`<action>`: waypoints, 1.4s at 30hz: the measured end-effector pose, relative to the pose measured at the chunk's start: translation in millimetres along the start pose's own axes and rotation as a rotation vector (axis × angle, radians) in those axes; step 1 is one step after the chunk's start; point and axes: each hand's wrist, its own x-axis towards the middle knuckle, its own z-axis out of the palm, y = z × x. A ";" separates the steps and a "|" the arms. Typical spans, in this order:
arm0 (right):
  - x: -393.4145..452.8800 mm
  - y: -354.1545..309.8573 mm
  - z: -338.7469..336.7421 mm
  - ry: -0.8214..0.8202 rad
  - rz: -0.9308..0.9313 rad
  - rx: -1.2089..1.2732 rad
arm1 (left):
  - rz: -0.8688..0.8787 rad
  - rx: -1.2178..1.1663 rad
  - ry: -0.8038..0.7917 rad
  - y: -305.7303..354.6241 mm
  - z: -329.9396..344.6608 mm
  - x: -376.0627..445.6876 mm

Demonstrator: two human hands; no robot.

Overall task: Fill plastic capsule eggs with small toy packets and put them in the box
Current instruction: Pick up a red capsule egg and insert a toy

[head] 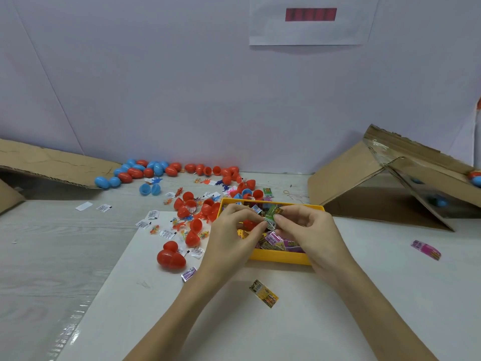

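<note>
A: Big picture first: the counter (390,282) carries a cardboard box (364,183) tipped open at two o'clock, and loose red and blue eggs (145,170) strung along eleven o'clock.

B: Dead centre, the yellow tray (281,257) full of toy packets!

A: Both hands hover over it. The left hand (231,230) holds a red egg half (248,224); its fingers and the right hand (309,227) together pinch a green packet (272,217).

B: A yellow packet (263,293) lies at six o'clock.
</note>
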 end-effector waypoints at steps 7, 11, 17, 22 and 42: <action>-3.6 0.3 3.5 -0.083 -0.614 -0.768 | 0.380 0.428 -0.046 -4.2 -3.3 -1.0; -3.8 1.8 3.7 -0.058 -0.576 -0.893 | 0.385 0.407 -0.053 -4.7 -3.6 -0.9; 0.6 -1.1 -11.1 0.110 -0.329 -0.501 | 0.087 -0.016 -0.023 2.6 -7.8 0.3; 2.5 -0.6 -13.2 0.268 -0.238 -0.269 | -0.054 -0.269 -0.048 11.1 -3.0 -4.6; -6.4 1.1 6.0 -0.014 -0.031 0.091 | -0.164 -0.459 0.066 9.0 2.4 -6.3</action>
